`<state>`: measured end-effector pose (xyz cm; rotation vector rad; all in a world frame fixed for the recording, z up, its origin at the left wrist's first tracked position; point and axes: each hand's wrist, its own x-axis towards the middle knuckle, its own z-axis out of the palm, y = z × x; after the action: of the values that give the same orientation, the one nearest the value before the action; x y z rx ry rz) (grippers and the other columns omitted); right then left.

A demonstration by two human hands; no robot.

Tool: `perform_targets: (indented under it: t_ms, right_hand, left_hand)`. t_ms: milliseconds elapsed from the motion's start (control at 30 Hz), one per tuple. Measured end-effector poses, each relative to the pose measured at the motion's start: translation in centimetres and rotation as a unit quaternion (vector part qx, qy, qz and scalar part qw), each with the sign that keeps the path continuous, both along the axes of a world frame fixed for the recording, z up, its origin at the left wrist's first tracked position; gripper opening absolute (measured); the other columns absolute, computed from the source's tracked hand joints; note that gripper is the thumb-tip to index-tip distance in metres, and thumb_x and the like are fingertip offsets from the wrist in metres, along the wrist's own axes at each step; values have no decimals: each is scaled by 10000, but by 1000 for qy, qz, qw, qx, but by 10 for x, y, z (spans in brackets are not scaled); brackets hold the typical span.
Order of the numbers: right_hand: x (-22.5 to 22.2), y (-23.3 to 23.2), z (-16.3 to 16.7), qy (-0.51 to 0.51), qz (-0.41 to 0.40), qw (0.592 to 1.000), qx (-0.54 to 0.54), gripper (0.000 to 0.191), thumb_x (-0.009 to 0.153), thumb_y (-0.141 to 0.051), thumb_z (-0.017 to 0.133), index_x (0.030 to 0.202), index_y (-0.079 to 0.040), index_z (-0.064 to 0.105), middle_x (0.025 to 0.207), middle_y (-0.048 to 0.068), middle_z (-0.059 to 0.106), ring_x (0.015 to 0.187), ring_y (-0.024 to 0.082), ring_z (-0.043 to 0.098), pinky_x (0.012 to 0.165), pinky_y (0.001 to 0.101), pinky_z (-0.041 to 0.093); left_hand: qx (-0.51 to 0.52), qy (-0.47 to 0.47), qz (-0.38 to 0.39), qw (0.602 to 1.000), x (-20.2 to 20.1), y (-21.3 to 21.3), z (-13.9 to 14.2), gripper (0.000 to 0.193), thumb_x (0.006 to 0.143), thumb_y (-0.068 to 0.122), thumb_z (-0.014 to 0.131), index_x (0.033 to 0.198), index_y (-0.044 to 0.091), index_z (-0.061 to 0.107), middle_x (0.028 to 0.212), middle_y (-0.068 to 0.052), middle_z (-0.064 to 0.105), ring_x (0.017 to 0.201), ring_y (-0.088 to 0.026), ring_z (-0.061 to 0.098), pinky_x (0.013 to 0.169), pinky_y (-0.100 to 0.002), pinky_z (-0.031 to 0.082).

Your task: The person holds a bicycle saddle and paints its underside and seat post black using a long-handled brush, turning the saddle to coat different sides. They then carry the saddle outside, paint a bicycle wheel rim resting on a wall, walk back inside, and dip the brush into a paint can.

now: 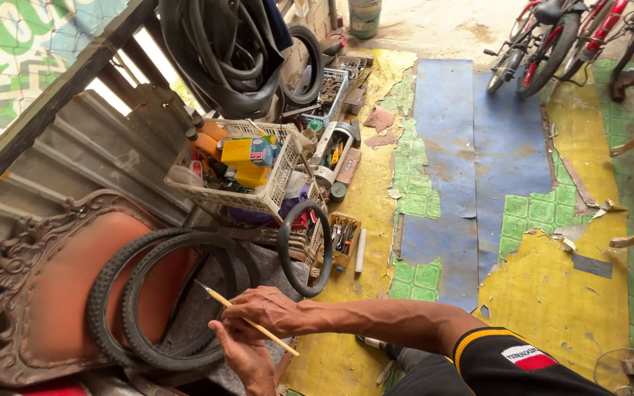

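Observation:
My right hand (264, 306) reaches in from the right and is closed on a thin yellow pencil (218, 297), whose sharpened tip points up and left. My left hand (247, 361) lies just below it, thumb up against the pencil's shaft; its fingers are partly hidden, so its grip is unclear. Both hands hover over two black bicycle tyres (115, 293) that lie stacked on the orange-red seat of a carved dark wooden chair (1, 293).
A white plastic basket (269, 196) of bottles and yellow boxes stands beyond the tyres, with a small black tyre (285, 253) leaning by it. Tool trays (343, 238) sit on the worn yellow, green and blue floor (464, 147). Bicycles (544, 40) stand at top right.

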<state>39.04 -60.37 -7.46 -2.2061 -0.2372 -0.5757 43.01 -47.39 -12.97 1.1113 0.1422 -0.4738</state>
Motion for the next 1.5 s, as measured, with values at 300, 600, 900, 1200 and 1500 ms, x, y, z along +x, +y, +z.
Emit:
perform_targets:
  t_ms: [300, 600, 900, 1200, 1500]
  right_hand:
    - [3, -14, -23, 14, 13, 999, -28, 258, 871, -173, 727, 1106, -66, 727, 962, 94, 734, 901, 310, 724, 725, 425, 581]
    - [9, -22, -34, 26, 13, 997, -72, 219, 849, -195, 753, 1016, -54, 743, 909, 100, 744, 856, 290, 734, 671, 421, 585]
    - [5, -28, -27, 27, -19, 998, -60, 265, 858, -33, 669, 1116, -57, 725, 886, 96, 737, 797, 272, 729, 652, 394, 584]
    - [-1, -9, -20, -28, -23, 999, 7, 385, 1029, -251, 660, 1368, -67, 656, 1048, 147, 758, 904, 313, 748, 712, 396, 609]
    - [-2, 0, -18, -55, 15, 998, -1, 298, 1071, -284, 639, 1283, -78, 675, 1066, 119, 769, 934, 256, 767, 765, 355, 637]
  left_hand:
    - [106, 5, 23, 994, 4, -13, 11, 530, 1103, 436, 496, 1131, -74, 639, 985, -140, 667, 904, -177, 684, 749, -302, 585]
    - [193, -59, 61, 978, 2, -20, 15, 450, 978, 399, 692, 961, -48, 735, 845, -150, 733, 756, -219, 735, 705, -360, 645]
    - [274, -81, 139, 948, 5, -11, 18, 310, 977, 276, 793, 898, -3, 683, 784, -119, 688, 689, -183, 674, 641, -340, 575]
    - [192, -99, 148, 965, 1, 11, 10, 239, 872, 161, 771, 1047, 75, 634, 840, -62, 680, 723, -144, 681, 650, -294, 586]
    - [246, -32, 161, 955, -16, 14, 33, 287, 1036, 274, 687, 891, 29, 726, 782, -64, 678, 729, -99, 641, 690, -293, 546]
